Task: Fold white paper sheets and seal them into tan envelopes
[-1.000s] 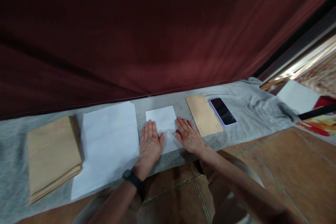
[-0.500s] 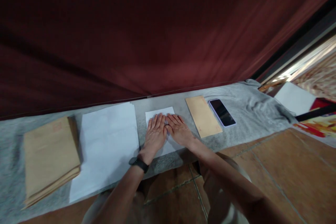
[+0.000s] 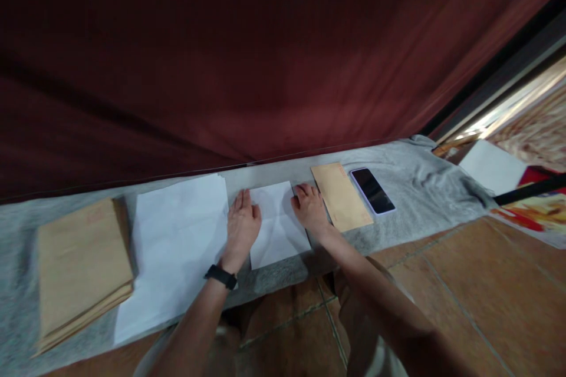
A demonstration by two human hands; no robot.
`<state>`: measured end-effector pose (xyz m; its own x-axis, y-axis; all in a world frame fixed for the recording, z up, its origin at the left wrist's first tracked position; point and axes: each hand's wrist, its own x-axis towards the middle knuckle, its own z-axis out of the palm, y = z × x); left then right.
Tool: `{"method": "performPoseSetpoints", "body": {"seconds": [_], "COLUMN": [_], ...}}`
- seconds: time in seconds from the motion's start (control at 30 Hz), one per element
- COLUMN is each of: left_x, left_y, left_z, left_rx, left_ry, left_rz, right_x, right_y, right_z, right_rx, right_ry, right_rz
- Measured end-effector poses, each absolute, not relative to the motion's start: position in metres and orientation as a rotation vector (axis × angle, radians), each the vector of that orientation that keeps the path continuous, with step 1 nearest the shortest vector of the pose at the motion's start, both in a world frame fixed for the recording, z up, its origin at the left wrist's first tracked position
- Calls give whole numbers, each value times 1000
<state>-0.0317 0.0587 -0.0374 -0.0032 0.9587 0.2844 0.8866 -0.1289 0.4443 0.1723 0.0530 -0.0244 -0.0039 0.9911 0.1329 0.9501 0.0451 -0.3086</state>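
Smooth matt paper sheet (image 3: 276,230), matt brown-paper envelope (image 3: 342,197) right of the sheet, glossy smartphone screen (image 3: 374,190) farther right, soft-looking grey cloth (image 3: 411,182) beneath the sheet

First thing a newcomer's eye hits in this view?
Probably the dark red fabric filling the upper part of the picture. Next, the bare left hand and right hand at opposite side edges of a small white sheet, near the middle of the grey cloth. Then the dark-screened phone to the right of a single brown envelope.
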Motion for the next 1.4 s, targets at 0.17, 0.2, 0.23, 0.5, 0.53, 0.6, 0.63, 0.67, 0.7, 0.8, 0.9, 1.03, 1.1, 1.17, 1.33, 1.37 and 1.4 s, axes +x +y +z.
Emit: {"method": "performPoseSetpoints", "body": {"seconds": [0.17, 0.2, 0.23, 0.5, 0.53, 0.6, 0.63, 0.67, 0.7, 0.8, 0.9, 1.03, 1.1, 1.17, 1.33, 1.37, 1.4], "left_x": [-41, -42, -43, -39, -39, -41, -41, -42, -43, -42, -40, -49, -59, -71, -88, -88, -88], "left_y": [72, 74, 76, 73, 72, 70, 69, 69, 68, 61, 44, 21, 15, 11, -3, -7, -11], "left_z": [-36, -36, -36, -23, -18, -5, 3, 11, 21, 52, 71, 67, 57, 48, 34, 31, 28], "left_rx": [1658, 1548, 1439, 965, 953, 958, 983, 1028, 1090, 1316, 1572, 1945, 2100, 2217, 2428, 2442, 2450], "left_ry": [1923, 1901, 1870, 1593, 1528, 1424, 1405, 1408, 1423, 1434, 1303, 1111, 1050, 959, 895, 907, 919], "left_rz": [933, 961, 1003, 1226, 1226, 1210, 1212, 1235, 1288, 1526, 1699, 1631, 1519, 1386, 879, 794, 723], "right_x": [168, 168, 167, 171, 173, 178, 181, 183, 185, 188, 185, 187, 193, 200, 216, 218, 220], "right_y": [63, 65, 66, 74, 75, 77, 78, 78, 77, 69, 52, 30, 21, 14, 0, -4, -7], "right_z": [-19, -19, -20, -23, -21, -13, -6, 2, 11, 44, 67, 66, 56, 45, 19, 15, 11], "right_rx": [-2023, -2037, -2049, -1872, -1841, -1764, -1696, -1602, -1485, -1235, -1136, -981, -927, -913, -1035, -1062, -1081], "right_ry": [-1921, -1904, -1889, -1665, -1659, -1634, -1592, -1532, -1446, -1350, -1335, -1539, -1663, -1794, -2103, -2184, -2267], "right_rz": [325, 346, 367, 726, 762, 824, 874, 938, 994, 961, 754, 635, 662, 714, 721, 707, 694]}}
